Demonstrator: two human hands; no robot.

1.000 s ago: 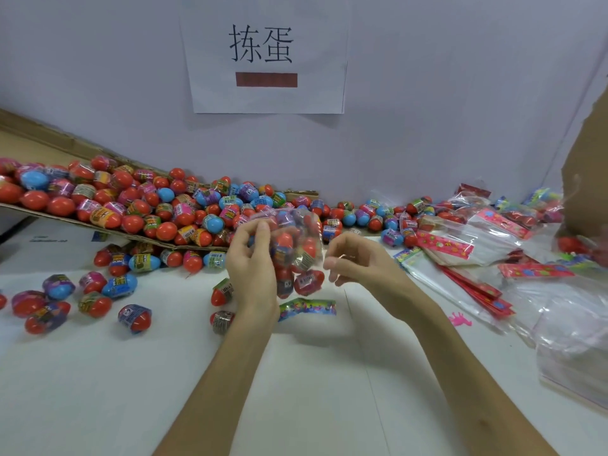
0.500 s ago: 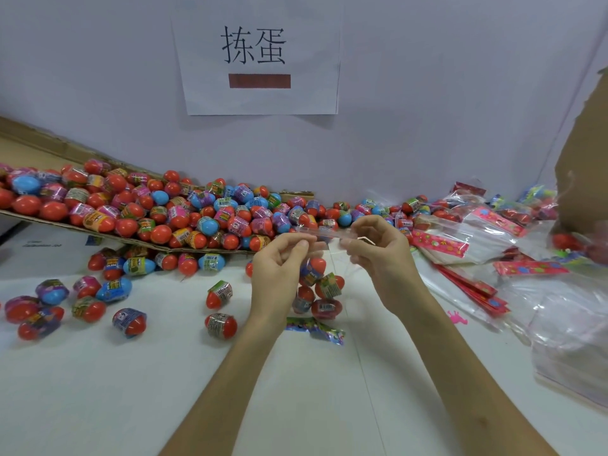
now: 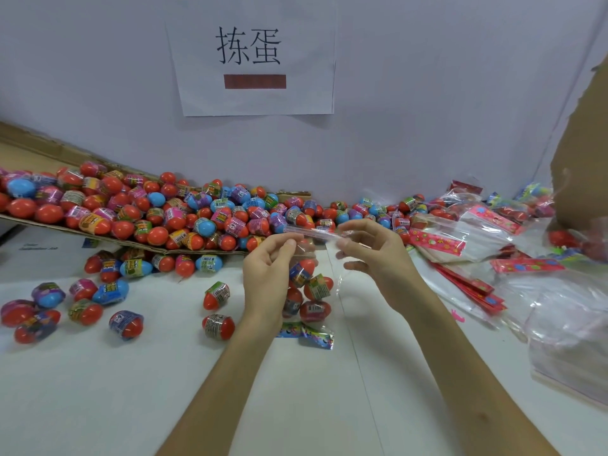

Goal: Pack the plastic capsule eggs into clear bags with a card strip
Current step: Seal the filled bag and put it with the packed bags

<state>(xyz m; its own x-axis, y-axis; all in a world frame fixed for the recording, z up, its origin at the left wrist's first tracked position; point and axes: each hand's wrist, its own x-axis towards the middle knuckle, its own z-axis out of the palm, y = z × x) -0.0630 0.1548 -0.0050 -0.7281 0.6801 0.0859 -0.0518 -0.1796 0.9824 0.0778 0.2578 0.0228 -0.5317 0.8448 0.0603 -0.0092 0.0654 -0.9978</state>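
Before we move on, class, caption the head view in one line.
Left hand and right hand pinch the top of a clear bag holding capsule eggs.

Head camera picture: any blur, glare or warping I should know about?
Head view: soft, even light; wide-angle bowing toward the corners; small glints on the clear bag pinched by left hand and right hand; bag pile at right edge looks smeared.

A white paper sign (image 3: 253, 54) is fixed to the far wall (image 3: 427, 93). It bears two black characters above a red-brown bar (image 3: 255, 81). A flat cardboard sheet (image 3: 19, 153) lies on the white table (image 3: 98, 390) at far left, against the wall. A brown cardboard panel (image 3: 582, 159) stands at the right edge. A small pink mark (image 3: 458, 315) is on the table at right. A thin seam (image 3: 362, 373) runs near to far.
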